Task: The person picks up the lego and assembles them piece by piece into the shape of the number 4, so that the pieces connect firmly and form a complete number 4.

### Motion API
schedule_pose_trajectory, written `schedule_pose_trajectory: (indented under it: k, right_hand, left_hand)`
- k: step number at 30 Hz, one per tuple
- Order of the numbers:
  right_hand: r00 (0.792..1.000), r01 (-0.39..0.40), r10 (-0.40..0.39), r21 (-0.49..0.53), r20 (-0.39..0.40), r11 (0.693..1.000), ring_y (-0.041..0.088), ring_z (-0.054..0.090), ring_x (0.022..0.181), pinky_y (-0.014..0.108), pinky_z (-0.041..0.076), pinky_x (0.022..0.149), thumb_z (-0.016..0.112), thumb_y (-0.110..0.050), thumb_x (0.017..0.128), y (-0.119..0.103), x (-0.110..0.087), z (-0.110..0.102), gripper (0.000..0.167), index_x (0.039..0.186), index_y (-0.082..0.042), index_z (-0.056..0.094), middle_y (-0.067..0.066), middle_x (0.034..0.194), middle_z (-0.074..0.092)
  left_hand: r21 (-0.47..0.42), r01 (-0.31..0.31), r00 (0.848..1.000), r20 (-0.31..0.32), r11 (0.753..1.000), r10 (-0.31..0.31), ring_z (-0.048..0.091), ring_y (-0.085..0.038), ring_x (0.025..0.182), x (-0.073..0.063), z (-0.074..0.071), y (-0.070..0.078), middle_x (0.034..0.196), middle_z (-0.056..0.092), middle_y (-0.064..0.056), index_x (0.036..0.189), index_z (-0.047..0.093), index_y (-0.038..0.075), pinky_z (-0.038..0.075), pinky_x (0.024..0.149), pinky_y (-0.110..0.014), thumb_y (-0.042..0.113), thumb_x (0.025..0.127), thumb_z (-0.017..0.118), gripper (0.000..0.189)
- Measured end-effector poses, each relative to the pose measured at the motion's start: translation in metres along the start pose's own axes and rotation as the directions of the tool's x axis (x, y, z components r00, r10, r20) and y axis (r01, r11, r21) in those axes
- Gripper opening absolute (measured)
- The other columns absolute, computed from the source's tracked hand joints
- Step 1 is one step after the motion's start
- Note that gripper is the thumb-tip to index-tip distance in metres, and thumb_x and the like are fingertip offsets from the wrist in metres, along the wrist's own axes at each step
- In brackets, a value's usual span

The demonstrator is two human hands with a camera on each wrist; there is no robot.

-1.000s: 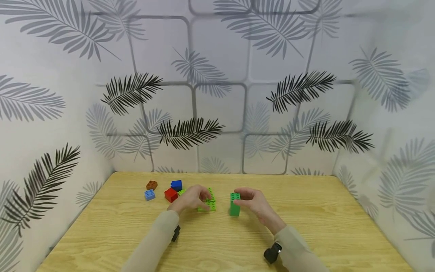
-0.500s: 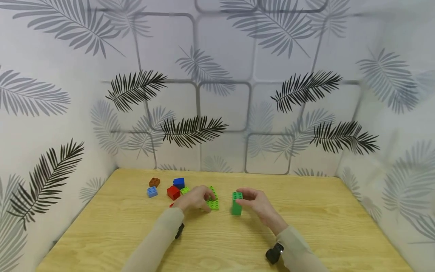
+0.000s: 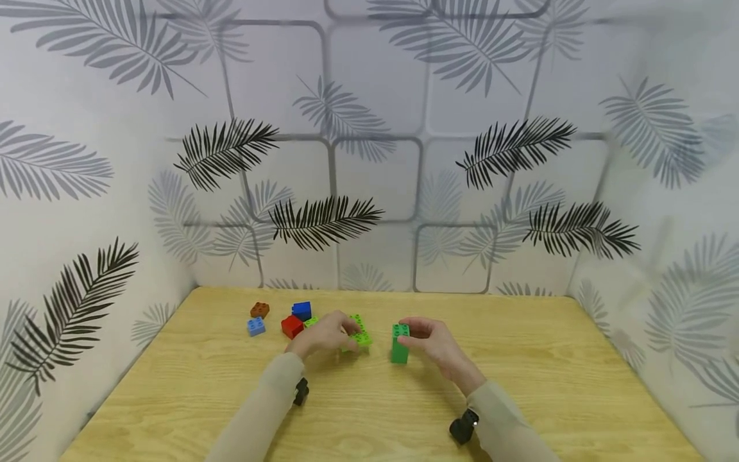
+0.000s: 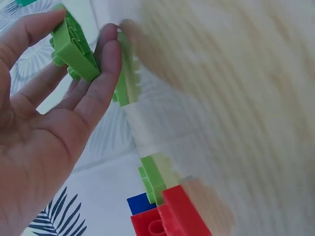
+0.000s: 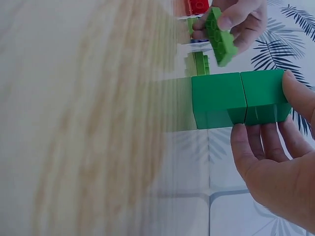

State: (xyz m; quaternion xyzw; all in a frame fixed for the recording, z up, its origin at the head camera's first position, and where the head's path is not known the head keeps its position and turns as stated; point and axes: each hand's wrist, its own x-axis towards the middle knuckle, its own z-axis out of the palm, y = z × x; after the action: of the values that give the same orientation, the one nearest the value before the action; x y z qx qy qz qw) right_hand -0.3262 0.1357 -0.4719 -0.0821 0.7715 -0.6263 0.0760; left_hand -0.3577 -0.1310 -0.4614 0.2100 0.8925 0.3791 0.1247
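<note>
I log, lower centre of the head view: one lime brick (image 4: 72,49), tilted, clamped in the fingers of the left hand (image 3: 324,335), apart from and left of one green stack (image 3: 399,350), long axis upright, clamped by the nearer right hand's (image 3: 440,350) fingers.

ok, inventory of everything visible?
Table: one, light wood, under bricks
Walls: three, whitish, leaf print, around table
Green blocks: two, stacked, centre
Lime bricks: three, one held, two on table
Red brick: at least one, left
Blue brick: one, beyond the red
Light-blue brick: one, left of red
Brown brick: one, beyond light-blue
Sleeves: two, beige, forearms
Wrist devices: two, black
Left hand: one, holding a lime brick
Right hand: one, holding green blocks
</note>
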Motion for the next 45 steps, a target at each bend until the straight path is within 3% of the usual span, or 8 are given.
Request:
schedule_pose_trajectory:
  k: [6, 10, 17, 24, 32, 36, 45]
  right_hand:
    - [1.000, -0.005, 0.005, -0.023, 0.017, 1.000, 0.017, 0.063, 0.107, 0.041, 0.048, 0.100, 0.077, -0.020, 0.086, -0.001, 0.000, -0.001, 0.045, 0.127, -0.008, 0.065, 0.006, 0.119, 0.068]
    - [1.000, -0.001, 0.001, -0.026, 0.019, 1.000, 0.017, 0.062, 0.107, 0.041, 0.048, 0.100, 0.076, -0.021, 0.086, 0.001, 0.001, -0.001, 0.046, 0.128, -0.007, 0.064, 0.005, 0.119, 0.068]
    - [1.000, -0.006, 0.006, -0.007, 0.027, 1.000, 0.017, 0.062, 0.105, 0.038, 0.049, 0.097, 0.077, -0.021, 0.086, 0.001, 0.003, -0.001, 0.045, 0.127, -0.008, 0.065, 0.006, 0.118, 0.068]
    - [0.999, -0.014, 0.014, 0.013, 0.045, 1.000, 0.017, 0.061, 0.106, 0.035, 0.050, 0.095, 0.077, -0.021, 0.086, 0.003, 0.003, -0.002, 0.047, 0.128, -0.006, 0.064, 0.007, 0.119, 0.067]
    - [0.999, -0.008, 0.007, 0.033, 0.049, 0.999, 0.021, 0.061, 0.111, 0.039, 0.050, 0.098, 0.077, -0.021, 0.086, 0.006, 0.004, -0.003, 0.048, 0.128, -0.004, 0.063, 0.011, 0.123, 0.066]
    - [0.999, -0.020, 0.018, 0.041, 0.050, 0.999, 0.021, 0.060, 0.113, 0.040, 0.049, 0.100, 0.077, -0.022, 0.086, 0.006, 0.003, -0.003, 0.051, 0.131, -0.005, 0.061, 0.011, 0.126, 0.065]
    - [0.998, -0.012, 0.008, 0.057, 0.060, 0.998, 0.024, 0.059, 0.117, 0.040, 0.050, 0.099, 0.075, -0.021, 0.088, 0.006, 0.004, -0.004, 0.055, 0.135, -0.001, 0.056, 0.015, 0.131, 0.061]
  left_hand:
    - [-0.054, -0.069, 0.997, -0.047, 0.996, 0.066, 0.060, -0.024, 0.110, 0.001, 0.002, 0.007, 0.117, 0.066, -0.005, 0.119, 0.067, 0.010, 0.048, 0.098, -0.045, 0.013, 0.083, 0.076, 0.037]
    - [-0.082, -0.125, 0.991, -0.062, 0.989, 0.120, 0.060, -0.026, 0.115, 0.004, 0.005, 0.013, 0.125, 0.064, -0.008, 0.129, 0.063, 0.011, 0.048, 0.098, -0.047, 0.014, 0.087, 0.072, 0.043]
    - [-0.140, -0.181, 0.982, -0.080, 0.973, 0.171, 0.063, -0.025, 0.110, 0.008, 0.009, 0.018, 0.124, 0.064, -0.012, 0.134, 0.060, 0.011, 0.052, 0.094, -0.043, 0.018, 0.088, 0.073, 0.048]
    - [-0.213, -0.211, 0.976, -0.102, 0.954, 0.193, 0.058, -0.026, 0.121, 0.009, 0.014, 0.023, 0.137, 0.058, -0.010, 0.136, 0.058, 0.011, 0.048, 0.102, -0.043, 0.023, 0.092, 0.070, 0.047]
    - [-0.193, -0.286, 0.957, -0.115, 0.939, 0.268, 0.061, -0.025, 0.117, 0.012, 0.024, 0.031, 0.137, 0.059, -0.008, 0.137, 0.058, 0.007, 0.051, 0.098, -0.040, 0.026, 0.095, 0.067, 0.047]
    - [-0.177, -0.286, 0.955, -0.135, 0.942, 0.264, 0.061, -0.023, 0.117, 0.013, 0.028, 0.033, 0.135, 0.061, -0.006, 0.136, 0.059, 0.007, 0.052, 0.096, -0.039, 0.026, 0.095, 0.066, 0.045]
    - [-0.182, -0.295, 0.952, -0.140, 0.938, 0.272, 0.063, -0.019, 0.103, 0.017, 0.035, 0.034, 0.128, 0.065, -0.006, 0.135, 0.060, 0.013, 0.055, 0.078, -0.032, 0.020, 0.096, 0.064, 0.039]
